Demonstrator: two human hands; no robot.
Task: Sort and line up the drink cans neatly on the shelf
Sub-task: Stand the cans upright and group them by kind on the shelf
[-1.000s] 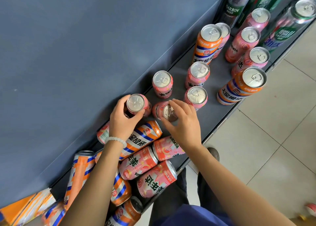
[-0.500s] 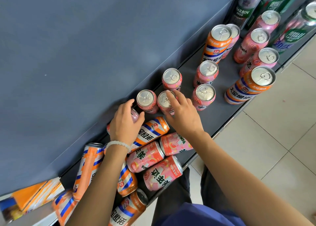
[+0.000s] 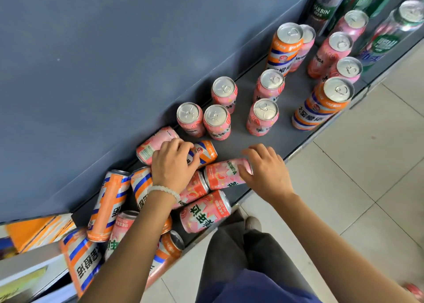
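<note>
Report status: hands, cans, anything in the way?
Left hand on lying orange can. Right hand gripping lying pink can. Five pink cans upright nearby; toppled pile crowds shelf.

The shelf [image 3: 231, 146] has a bare strip along its front edge, running from the right hand [image 3: 267, 172] up to the orange can [image 3: 321, 105] standing at that edge. A second bare lane lies between the trio of upright pink cans [image 3: 206, 116] near the back wall and the pair of upright pink cans [image 3: 266, 105] beside them. Toward the left end the shelf is blocked by a heap of fallen cans [image 3: 128, 206], touching and overlapping, filling it from back wall to front edge. At the right end, tall cans [image 3: 330, 55] stand close together, with beer cans [image 3: 325, 4] behind them
</note>
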